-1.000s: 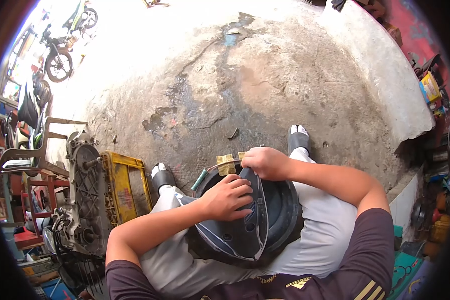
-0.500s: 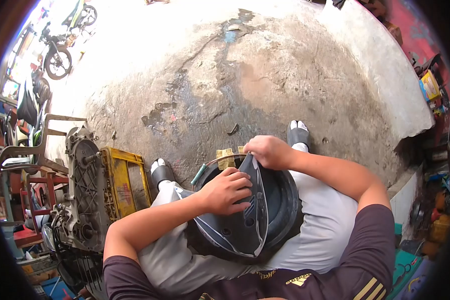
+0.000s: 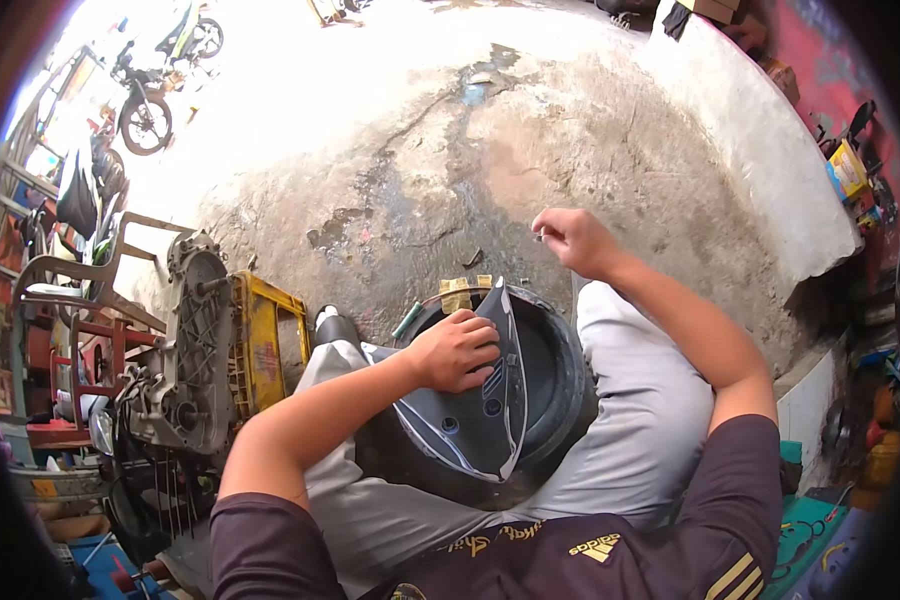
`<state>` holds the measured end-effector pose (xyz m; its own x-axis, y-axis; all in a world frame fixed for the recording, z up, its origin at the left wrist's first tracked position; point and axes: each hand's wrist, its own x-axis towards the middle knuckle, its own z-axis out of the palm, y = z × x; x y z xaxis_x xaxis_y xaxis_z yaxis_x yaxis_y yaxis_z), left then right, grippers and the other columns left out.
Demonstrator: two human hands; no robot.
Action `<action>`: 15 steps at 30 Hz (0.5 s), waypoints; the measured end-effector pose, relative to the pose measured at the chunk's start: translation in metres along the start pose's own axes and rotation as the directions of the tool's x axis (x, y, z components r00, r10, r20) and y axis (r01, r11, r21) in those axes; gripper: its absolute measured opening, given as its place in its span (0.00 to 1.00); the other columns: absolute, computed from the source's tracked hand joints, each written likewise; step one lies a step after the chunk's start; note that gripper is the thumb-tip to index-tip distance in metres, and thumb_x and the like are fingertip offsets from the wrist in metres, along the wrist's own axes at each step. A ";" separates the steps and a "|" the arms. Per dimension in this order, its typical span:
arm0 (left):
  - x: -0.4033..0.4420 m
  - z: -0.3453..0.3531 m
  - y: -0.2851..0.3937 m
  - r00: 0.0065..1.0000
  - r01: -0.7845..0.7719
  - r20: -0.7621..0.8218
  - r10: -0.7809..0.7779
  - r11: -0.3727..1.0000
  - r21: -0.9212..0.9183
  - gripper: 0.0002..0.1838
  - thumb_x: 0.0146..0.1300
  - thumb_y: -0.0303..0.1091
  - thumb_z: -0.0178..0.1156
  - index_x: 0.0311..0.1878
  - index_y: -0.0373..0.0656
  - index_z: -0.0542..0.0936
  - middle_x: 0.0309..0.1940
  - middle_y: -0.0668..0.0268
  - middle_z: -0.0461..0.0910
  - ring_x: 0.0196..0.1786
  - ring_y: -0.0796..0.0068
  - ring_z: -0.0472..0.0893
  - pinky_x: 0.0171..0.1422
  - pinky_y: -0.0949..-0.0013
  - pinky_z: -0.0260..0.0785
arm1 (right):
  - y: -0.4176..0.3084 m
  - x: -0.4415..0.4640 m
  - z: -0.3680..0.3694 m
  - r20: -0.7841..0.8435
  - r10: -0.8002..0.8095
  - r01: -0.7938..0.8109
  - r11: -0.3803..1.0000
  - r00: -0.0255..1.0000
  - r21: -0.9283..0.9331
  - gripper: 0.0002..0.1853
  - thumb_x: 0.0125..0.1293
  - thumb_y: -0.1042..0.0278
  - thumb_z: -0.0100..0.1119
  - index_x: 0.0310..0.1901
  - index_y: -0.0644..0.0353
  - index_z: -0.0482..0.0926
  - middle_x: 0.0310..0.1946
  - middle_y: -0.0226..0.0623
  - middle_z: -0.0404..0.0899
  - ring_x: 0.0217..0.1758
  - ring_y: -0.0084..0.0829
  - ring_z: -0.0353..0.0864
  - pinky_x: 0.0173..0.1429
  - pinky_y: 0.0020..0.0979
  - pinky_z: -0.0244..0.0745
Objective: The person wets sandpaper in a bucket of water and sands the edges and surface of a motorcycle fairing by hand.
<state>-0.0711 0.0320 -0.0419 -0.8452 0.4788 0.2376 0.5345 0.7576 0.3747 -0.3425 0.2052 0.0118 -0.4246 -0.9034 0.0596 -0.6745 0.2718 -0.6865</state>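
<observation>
In my head view, my left hand point(image 3: 457, 350) lay curled over the dark pointed panel point(image 3: 475, 412) at six o'clock, whether gripping I couldn't tell, while at two o'clock my right hand point(image 3: 573, 243) hung clenched above the floor point(image 3: 610, 150).

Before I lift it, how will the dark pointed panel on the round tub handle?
The dark pointed panel is probably stiff: its far end looks crisp with no hand on it. Likely light for its size, given its thin-looking edges. It may tip, as it sits over the open round tub.
</observation>
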 end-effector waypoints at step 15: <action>-0.011 0.005 0.015 0.975 0.158 -0.170 -0.141 0.983 0.089 0.13 0.64 0.40 0.71 0.47 0.44 0.87 0.58 0.63 0.89 0.69 0.61 0.83 0.74 0.52 0.71 | -0.076 -0.168 0.000 -0.189 0.274 -0.145 0.849 0.943 0.509 0.07 0.72 0.82 0.66 0.49 0.64 0.89 0.43 0.30 0.91 0.47 0.19 0.88 0.54 0.27 0.81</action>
<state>-0.0537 0.0406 -0.0436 -0.8996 0.2850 0.3309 0.3924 0.8601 0.3260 -0.2198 0.3366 0.0544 -0.6998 -0.7144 0.0051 -0.2038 0.1928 -0.9598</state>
